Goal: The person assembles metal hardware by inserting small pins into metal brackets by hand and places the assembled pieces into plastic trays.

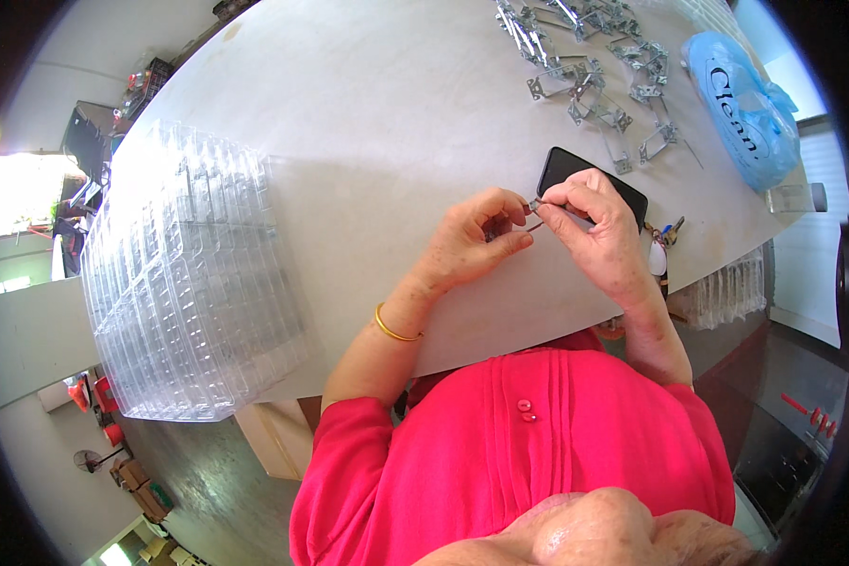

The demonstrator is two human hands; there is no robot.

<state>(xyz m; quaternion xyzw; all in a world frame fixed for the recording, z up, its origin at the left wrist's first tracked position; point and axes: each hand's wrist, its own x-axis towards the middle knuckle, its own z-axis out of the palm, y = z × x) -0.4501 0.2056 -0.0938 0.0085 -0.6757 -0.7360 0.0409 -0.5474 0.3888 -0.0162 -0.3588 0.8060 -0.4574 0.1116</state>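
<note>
My left hand and my right hand meet over the near part of the white table. Between their fingertips is a small metal part, pinched from both sides. A thin dark piece juts out below it, and my fingers hide most of the rest. Just beyond my right hand, partly under it in view, lies a black smartphone. A loose heap of silvery metal brackets with thin rods spreads over the far right of the table.
Tall stacked clear plastic trays fill the table's left side. At the right edge are a blue plastic bag, a clear container and pliers. More clear trays sit below the table edge on the right.
</note>
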